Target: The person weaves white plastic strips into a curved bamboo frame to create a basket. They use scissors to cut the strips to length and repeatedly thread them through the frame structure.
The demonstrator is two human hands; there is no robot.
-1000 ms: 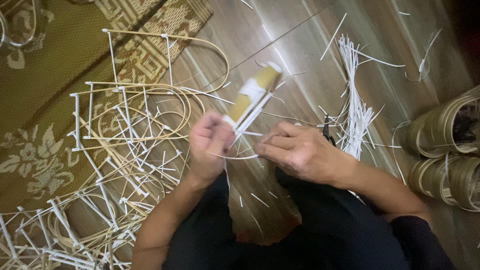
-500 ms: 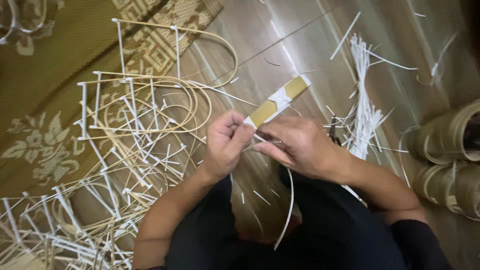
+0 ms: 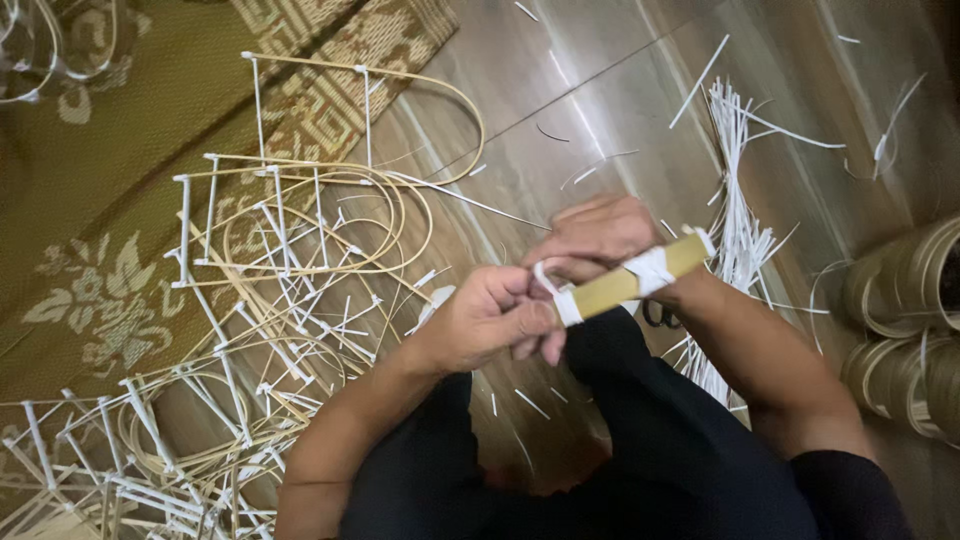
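Wooden floor below: your left hand pinches the thin white binding strip on the tan bamboo stick; your right hand clasps it. Next, pull snug.

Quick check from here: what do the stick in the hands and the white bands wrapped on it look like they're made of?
The stick looks like bamboo or rattan: tan-yellow, matte, flat-sided. The white bands look like thin plastic or split-cane strip: flat, smooth, wound tight; which one is unclear. The left hand pinches a loop of it; the right hand grips the stick.
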